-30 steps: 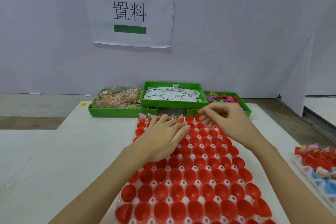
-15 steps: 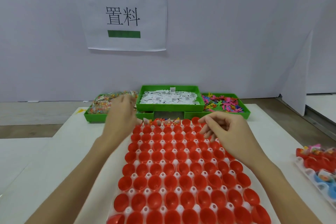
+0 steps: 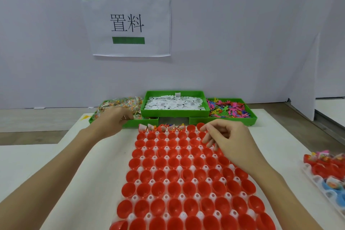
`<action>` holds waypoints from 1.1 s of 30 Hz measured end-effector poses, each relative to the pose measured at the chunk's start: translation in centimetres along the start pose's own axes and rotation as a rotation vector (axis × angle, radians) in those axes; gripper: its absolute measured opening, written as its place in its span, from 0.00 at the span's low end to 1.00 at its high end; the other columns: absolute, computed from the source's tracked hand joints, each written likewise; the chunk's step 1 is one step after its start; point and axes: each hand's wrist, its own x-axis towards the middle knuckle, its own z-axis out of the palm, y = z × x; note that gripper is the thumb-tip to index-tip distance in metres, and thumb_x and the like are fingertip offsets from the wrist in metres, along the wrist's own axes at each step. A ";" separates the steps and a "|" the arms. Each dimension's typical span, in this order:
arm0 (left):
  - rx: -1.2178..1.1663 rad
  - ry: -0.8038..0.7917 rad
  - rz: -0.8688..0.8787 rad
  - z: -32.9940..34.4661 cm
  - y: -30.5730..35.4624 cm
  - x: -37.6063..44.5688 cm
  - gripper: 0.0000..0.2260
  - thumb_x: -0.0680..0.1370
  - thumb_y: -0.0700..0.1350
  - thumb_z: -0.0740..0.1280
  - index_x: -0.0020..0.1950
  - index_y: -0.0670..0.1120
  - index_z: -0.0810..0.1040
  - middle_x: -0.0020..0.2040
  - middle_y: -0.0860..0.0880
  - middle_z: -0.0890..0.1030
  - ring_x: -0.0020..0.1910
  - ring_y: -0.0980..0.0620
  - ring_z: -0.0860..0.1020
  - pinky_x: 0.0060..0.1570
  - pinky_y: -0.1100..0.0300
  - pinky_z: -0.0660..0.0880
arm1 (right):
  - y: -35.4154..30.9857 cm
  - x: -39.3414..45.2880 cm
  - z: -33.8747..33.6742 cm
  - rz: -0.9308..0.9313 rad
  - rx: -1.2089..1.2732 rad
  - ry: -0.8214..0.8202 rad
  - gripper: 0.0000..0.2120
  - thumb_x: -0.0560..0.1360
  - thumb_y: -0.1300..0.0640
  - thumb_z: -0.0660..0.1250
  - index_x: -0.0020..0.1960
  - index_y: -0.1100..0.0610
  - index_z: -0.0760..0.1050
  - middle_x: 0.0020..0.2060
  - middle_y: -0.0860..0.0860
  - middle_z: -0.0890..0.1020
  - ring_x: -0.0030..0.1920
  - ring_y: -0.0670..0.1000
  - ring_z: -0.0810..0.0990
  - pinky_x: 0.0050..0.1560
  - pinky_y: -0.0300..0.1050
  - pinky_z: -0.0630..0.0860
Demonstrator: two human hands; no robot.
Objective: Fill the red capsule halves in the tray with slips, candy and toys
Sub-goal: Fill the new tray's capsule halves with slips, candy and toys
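A: What sits on the white tabletop [image 3: 56,164]?

B: A white moulded tray [image 3: 178,167] holds rows of glossy red capsule halves [image 3: 188,173], round cups with the open side up. Most are hollow. Five in the far row [image 3: 162,128] hold crinkly wrapped pieces and white paper.

A: And beyond the tray?

B: Three shallow green plastic bins. The left bin [image 3: 130,123] is heaped with clear-wrapped candy [image 3: 119,105]. The middle bin [image 3: 175,113], raised above the other two, holds small white printed slips [image 3: 173,104]. The right bin [image 3: 250,119] holds flat, spiky plastic toys [image 3: 227,110] in bright colours.

A: The hands?

B: The left hand [image 3: 113,120] reaches into the candy bin, its grip curled around wrappers. The right hand [image 3: 229,138] hovers over the tray's far right corner, fingers loosely bent, holding nothing.

A: Anything else?

B: Right of the tray, a second tray [image 3: 317,183] holds filled red and blue halves. A paper sign [image 3: 128,22] hangs on the wall.
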 end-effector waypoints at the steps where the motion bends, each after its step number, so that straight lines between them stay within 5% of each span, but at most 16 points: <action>1: -0.024 0.021 0.002 -0.1 -0.1 0.0 0.11 0.77 0.28 0.69 0.51 0.42 0.86 0.47 0.47 0.86 0.47 0.48 0.82 0.48 0.57 0.76 | 0.0 0.0 0.0 -0.002 -0.004 0.001 0.10 0.82 0.60 0.66 0.47 0.52 0.85 0.34 0.49 0.86 0.35 0.49 0.85 0.38 0.40 0.81; 6: -0.094 0.283 -0.045 -0.1 -0.4 -0.6 0.08 0.70 0.30 0.78 0.45 0.41 0.87 0.38 0.46 0.87 0.36 0.48 0.82 0.43 0.59 0.73 | 0.0 0.0 -0.1 0.007 -0.003 -0.003 0.10 0.82 0.59 0.66 0.47 0.52 0.84 0.34 0.48 0.86 0.35 0.49 0.85 0.37 0.39 0.80; 12: 0.025 0.367 0.061 0.9 0.1 -1.7 0.12 0.75 0.29 0.72 0.55 0.41 0.87 0.46 0.44 0.85 0.43 0.38 0.83 0.39 0.47 0.79 | 0.1 0.0 -0.1 0.016 -0.016 -0.010 0.09 0.82 0.58 0.66 0.47 0.52 0.84 0.34 0.48 0.86 0.35 0.49 0.85 0.38 0.39 0.80; 16: 0.093 0.433 0.032 1.2 0.6 -2.3 0.14 0.76 0.26 0.69 0.56 0.39 0.86 0.48 0.42 0.82 0.37 0.37 0.80 0.33 0.52 0.73 | 0.1 0.0 0.0 0.016 -0.017 -0.016 0.09 0.82 0.58 0.66 0.47 0.52 0.84 0.35 0.49 0.86 0.35 0.49 0.85 0.38 0.41 0.81; 19: -0.114 0.606 -0.083 0.9 2.5 -3.2 0.10 0.79 0.30 0.69 0.55 0.39 0.86 0.49 0.44 0.80 0.37 0.43 0.80 0.39 0.53 0.76 | 0.0 0.0 -0.1 0.013 -0.016 -0.011 0.10 0.82 0.58 0.66 0.47 0.51 0.84 0.34 0.48 0.86 0.35 0.49 0.85 0.38 0.40 0.81; 23: -0.587 0.649 -0.212 0.1 7.2 -6.0 0.09 0.78 0.34 0.72 0.50 0.46 0.87 0.48 0.49 0.83 0.40 0.55 0.83 0.45 0.74 0.75 | 0.0 -0.1 -0.1 0.013 -0.020 -0.015 0.09 0.82 0.57 0.66 0.47 0.51 0.84 0.35 0.48 0.86 0.36 0.49 0.85 0.38 0.38 0.81; 27: -1.057 0.466 -0.304 0.0 11.6 -9.6 0.09 0.74 0.37 0.77 0.47 0.52 0.87 0.43 0.49 0.87 0.42 0.53 0.86 0.42 0.69 0.79 | 0.0 -0.1 0.0 0.011 -0.035 -0.022 0.09 0.82 0.58 0.66 0.47 0.51 0.84 0.35 0.48 0.86 0.36 0.48 0.85 0.39 0.38 0.81; 33: -1.180 0.357 -0.296 0.2 13.0 -11.0 0.05 0.69 0.44 0.80 0.42 0.49 0.86 0.42 0.46 0.87 0.43 0.49 0.86 0.46 0.62 0.82 | 0.5 -0.1 -0.2 0.007 -0.058 -0.024 0.10 0.82 0.59 0.66 0.47 0.50 0.84 0.35 0.48 0.86 0.35 0.48 0.85 0.38 0.36 0.80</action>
